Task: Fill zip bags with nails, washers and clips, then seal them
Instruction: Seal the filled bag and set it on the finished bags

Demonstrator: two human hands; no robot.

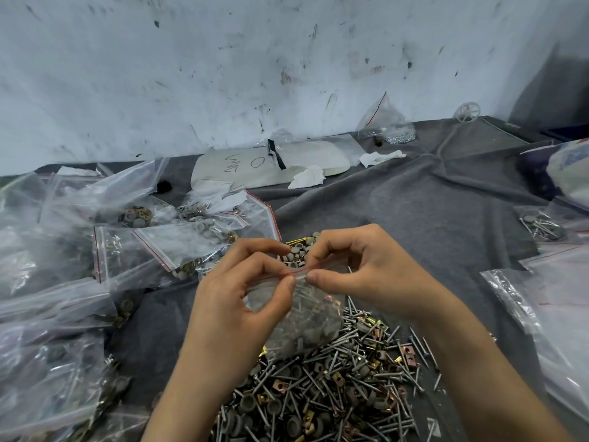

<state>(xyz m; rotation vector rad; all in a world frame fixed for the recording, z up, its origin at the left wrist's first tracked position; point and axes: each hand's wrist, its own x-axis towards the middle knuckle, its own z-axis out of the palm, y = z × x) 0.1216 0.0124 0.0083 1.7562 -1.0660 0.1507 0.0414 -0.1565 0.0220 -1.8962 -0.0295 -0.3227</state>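
Observation:
A small clear zip bag [306,317] with a red strip along its top hangs between my hands, holding nails, grey washers and brass clips. My left hand [242,288] pinches the red zip strip at its left part between thumb and fingers. My right hand [360,266] pinches the same strip just to the right. Below the bag lies a big loose pile of nails, washers and clips [328,387] on the grey cloth [414,212]. A small heap of grey washers [298,252] shows behind my fingers.
Several filled zip bags [153,247] pile up on the left. More bags [554,307] lie at the right edge. A white foam pad [271,164], crumpled tissues [309,177] and a bag of small screws [387,126] sit by the stained wall.

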